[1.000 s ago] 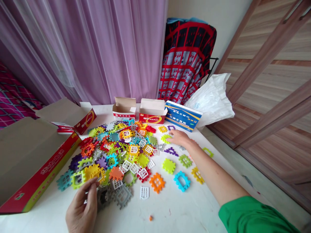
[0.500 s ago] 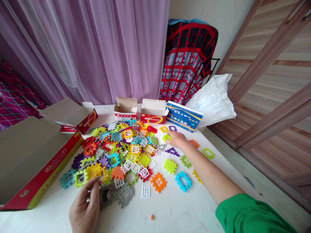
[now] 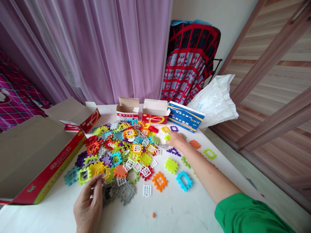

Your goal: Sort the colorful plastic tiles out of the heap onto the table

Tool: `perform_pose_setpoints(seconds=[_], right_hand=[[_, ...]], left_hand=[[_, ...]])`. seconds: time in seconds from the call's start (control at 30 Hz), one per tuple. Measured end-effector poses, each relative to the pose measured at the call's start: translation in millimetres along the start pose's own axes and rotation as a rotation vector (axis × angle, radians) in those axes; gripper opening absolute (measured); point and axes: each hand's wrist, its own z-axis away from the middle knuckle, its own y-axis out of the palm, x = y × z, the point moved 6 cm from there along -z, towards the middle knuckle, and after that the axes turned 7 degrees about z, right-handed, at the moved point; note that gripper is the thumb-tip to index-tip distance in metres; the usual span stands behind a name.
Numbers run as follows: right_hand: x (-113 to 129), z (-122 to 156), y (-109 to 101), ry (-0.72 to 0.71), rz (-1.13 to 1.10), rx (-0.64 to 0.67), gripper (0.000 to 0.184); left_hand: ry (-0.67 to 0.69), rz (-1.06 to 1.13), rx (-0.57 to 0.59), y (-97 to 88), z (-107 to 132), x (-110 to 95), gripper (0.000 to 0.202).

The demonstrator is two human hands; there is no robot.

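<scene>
A heap of colourful plastic interlocking blocks [image 3: 116, 161], with toothed edges, covers the middle of the table. My left hand [image 3: 87, 204] is at its near left side, fingers curled with the thumb against them. A small whitish bit shows between them, too hidden to name. Grey toothed blocks [image 3: 125, 193] and a yellow block [image 3: 96, 169] are close by. My right hand [image 3: 177, 141] reaches to the far right of the heap, its thumb and fingers closed at a small lime-green block [image 3: 167, 137]. Its fingertips are partly hidden. A purple frame block [image 3: 174, 128] lies just beyond it.
A large open red box [image 3: 58, 161] stands at the left. Smaller open boxes [image 3: 155, 118] and a blue box [image 3: 186, 117] line the back, beside a white bag [image 3: 216, 97]. Loose pieces lie on the right, including a blue frame block [image 3: 184, 181] and a white window piece [image 3: 147, 190].
The whole view has shifted slightly, so things appear a little farther right. Both hands stay almost where they were against the blocks.
</scene>
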Motion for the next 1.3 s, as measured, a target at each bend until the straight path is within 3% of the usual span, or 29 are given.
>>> perform_pose_setpoints(seconds=[0.2,0.33,0.47,0.6,0.7,0.87,1.13,1.3], right_hand=[[-4.2,4.1,0.5,0.033,-0.02,-0.005,0.056],[3.4,12.3,-11.2,0.017,-0.033,-0.066,0.053],[30.8,19.5,-21.6,-0.142,-0.154,-0.172,0.038],[60.7,16.3,-13.5,-0.347,-0.223,-0.106,0.054],[70.1,11.3,-7.7,-0.404,-0.226,-0.072,0.059],[64.1,7.4,-9.8,-0.359,-0.245,-0.081,0.053],[22.5,-20.2,-34.9,-0.158,-0.297,-0.196,0.047],[32.4,-25.5,-24.1,-0.211,-0.303,-0.144,0.047]], left_hand=[[-0.036,0.056,-0.007,1.6,0.5,-1.0,0.042],[-0.035,0.077,0.001,2.1,0.4,-0.9,0.042],[-0.017,0.074,0.024,2.6,-0.3,-0.7,0.04],[-0.004,0.085,0.016,3.0,-0.6,-0.5,0.04],[-0.007,0.103,0.011,4.0,-0.4,-0.8,0.04],[-0.011,0.109,0.009,4.4,-0.2,-1.3,0.039],[0.01,0.103,0.028,5.2,-0.4,1.2,0.039],[-0.008,0.1,0.026,5.7,0.3,4.4,0.04]])
